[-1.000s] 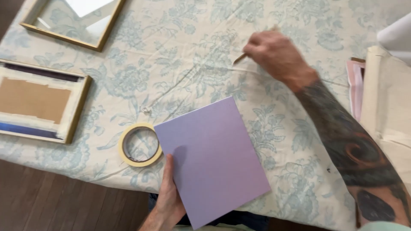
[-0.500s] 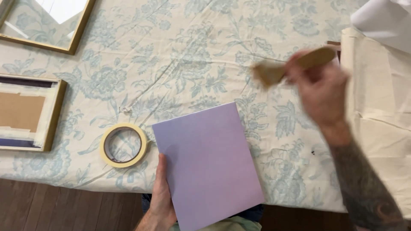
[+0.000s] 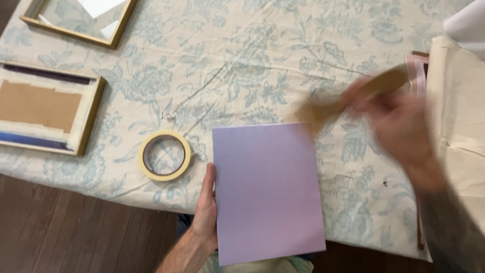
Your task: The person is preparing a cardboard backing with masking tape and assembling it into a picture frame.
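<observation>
A lilac board (image 3: 267,192) lies at the near edge of the counter (image 3: 242,55), its lower end sticking out past that edge over the dark wooden floor (image 3: 60,227). The left hand (image 3: 206,210) grips the board's left side, thumb lying flat along the edge and the fingers tucked underneath out of sight. The right hand (image 3: 399,131) hangs above the counter towards the right edge, badly blurred, closed around a flat tan stick-like tool (image 3: 348,98) whose tip points left, just past the board's top right corner; whether the tip touches anything I cannot tell. A roll of masking tape (image 3: 165,155) lies flat just beside the board on the left, close to the near edge. At the left edge sits a gold picture frame (image 3: 86,124) face down, its brown backing bordered with pale tape. Another gold frame (image 3: 76,31) lies at the far left corner. A floral cloth covers the counter, and folded cream fabric (image 3: 462,101) is piled along the right edge.
</observation>
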